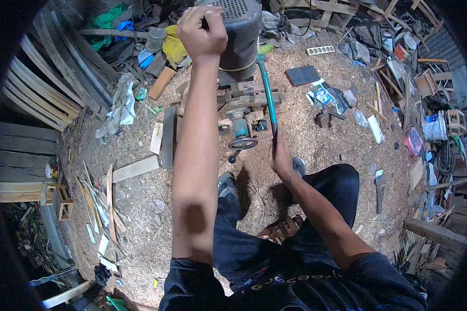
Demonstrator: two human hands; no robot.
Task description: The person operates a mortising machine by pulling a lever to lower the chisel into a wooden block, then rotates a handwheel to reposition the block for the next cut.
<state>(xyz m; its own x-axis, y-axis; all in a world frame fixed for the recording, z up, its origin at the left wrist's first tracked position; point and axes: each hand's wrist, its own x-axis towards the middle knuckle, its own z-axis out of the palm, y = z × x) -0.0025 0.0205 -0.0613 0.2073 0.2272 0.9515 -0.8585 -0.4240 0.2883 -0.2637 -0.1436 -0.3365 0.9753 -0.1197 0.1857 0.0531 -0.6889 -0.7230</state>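
My left hand (201, 32) is raised high, its fingers curled against the near left edge of a dark motor housing (239, 39) with a perforated top. The exact hold is partly hidden by the hand itself. My right hand (281, 156) is closed around the black grip at the lower end of a long green lever (269, 90), which runs up to the machine's head. Below the motor, the machine has a worn wooden-looking bed (251, 99) and a handwheel (243, 143) with a black crank knob.
Wood shavings cover the floor (155, 223). Curved planks (39, 90) lean at the left, and loose offcuts (135, 169) lie nearby. A dark slab (302, 76) and plastic packets (329, 96) rest at the right. My shoes stand close to the machine's front.
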